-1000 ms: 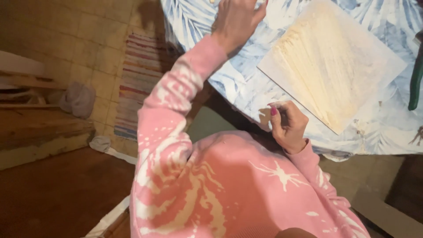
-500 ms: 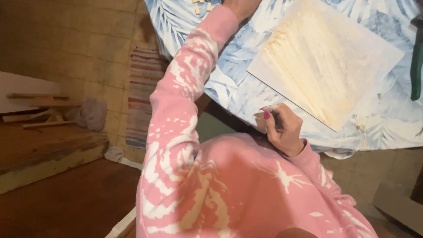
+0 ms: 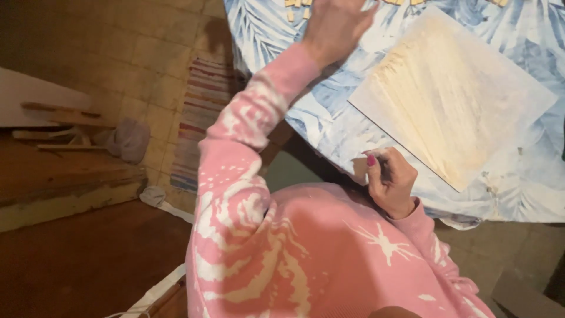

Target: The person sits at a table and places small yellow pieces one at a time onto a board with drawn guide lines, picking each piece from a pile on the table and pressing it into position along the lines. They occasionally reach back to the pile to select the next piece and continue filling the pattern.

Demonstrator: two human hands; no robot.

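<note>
Two hands work: the left hand [image 3: 336, 23] spreads loosely over small light wooden pieces [image 3: 292, 13], the right hand [image 3: 389, 181] pinches something thin beside the stiff pale board [image 3: 453, 94].

the long-sleeved knit pullover [image 3: 306, 253] is pink, splashed with irregular white bleach-like streaks and a white starburst on the shoulder. the square flat board [image 3: 453, 97] is pale cream, brushed with yellowish streaks running along it. under it the glossy table cover [image 3: 282, 35] is light blue and white with a darker blue palm-leaf print. the fingernail on the right hand [image 3: 391, 182] is painted magenta. the small wooden blocks [image 3: 294, 7] beside the left hand [image 3: 335, 23] are light tan. the woven floor rug [image 3: 197, 118] has thin stripes of red, blue, cream and grey. the square floor tiles [image 3: 147, 53] are dull ochre.
</note>
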